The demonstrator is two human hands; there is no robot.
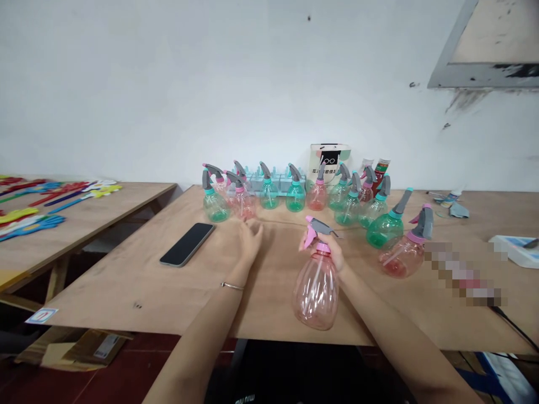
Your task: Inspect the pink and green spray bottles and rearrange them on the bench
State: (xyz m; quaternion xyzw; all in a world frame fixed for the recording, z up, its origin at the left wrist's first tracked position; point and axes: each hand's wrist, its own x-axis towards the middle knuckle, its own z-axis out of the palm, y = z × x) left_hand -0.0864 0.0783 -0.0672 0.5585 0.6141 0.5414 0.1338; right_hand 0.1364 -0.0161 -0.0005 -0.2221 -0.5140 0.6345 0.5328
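Black clothing (295, 370) with pale lettering, at the lower edge, nearest the camera. Pink spray bottle (315, 292), see-through, almost upright, over the near part of a brown table (147, 297); whether its base touches the surface cannot be told. Right hand (330, 251): clamped round the bottle's neck and trigger head, nozzle turned left. Left hand (252, 240): well apart from the right, fingers loosely curled, near the tabletop; cannot tell whether the fingertips meet. Bracelet (232, 286): thin, on the left wrist. Phone (187, 244): dark screen up, to the left of the left forearm. Row of spray bottles (295, 196): green and pink, grey handles, curving along the far side and down the right; crowded at the right, front ones partly covering those behind. Pale blue rack (273, 182) and printed box (332, 163): behind the row, both partly hidden by it. Red bottle (381, 170): behind the right-hand group. Small white bottle (453, 196) and grey cloth (458, 211): far right. White tray (516, 255): right edge. Blurred item, unidentifiable, beside a black cable (514, 322). Second table (105, 216), left: colourful hand-shaped pieces (101, 192). Cardboard (90, 348): below, on red flooring.
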